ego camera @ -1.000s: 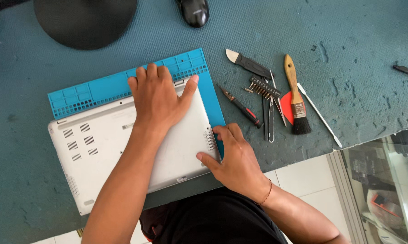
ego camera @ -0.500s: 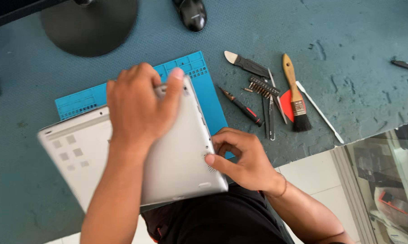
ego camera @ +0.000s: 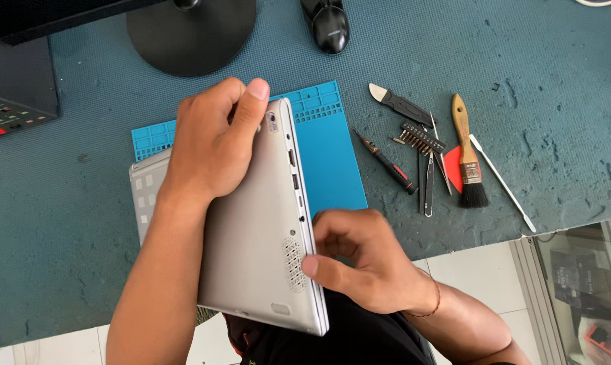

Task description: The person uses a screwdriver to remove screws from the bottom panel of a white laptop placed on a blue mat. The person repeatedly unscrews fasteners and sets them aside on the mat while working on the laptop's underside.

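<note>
Nearest the body, the right hand (ego camera: 366, 260) pinched the side edge of a silver laptop (ego camera: 265, 230), thumb pressed by the speaker grille and fingers curled behind. That laptop was tilted up on its far side, lifted off the blue repair mat (ego camera: 329, 152). Above, the left hand (ego camera: 214, 145) clamped its top corner, fingers wrapped over the rim. Right of the mat lay a screwdriver (ego camera: 386, 162), a bit holder (ego camera: 422, 138), tweezers (ego camera: 428, 186), a paintbrush (ego camera: 469, 159) and a white spudger (ego camera: 503, 182). Farther off sat a monitor base (ego camera: 190, 34) and a black mouse (ego camera: 329, 26).
</note>
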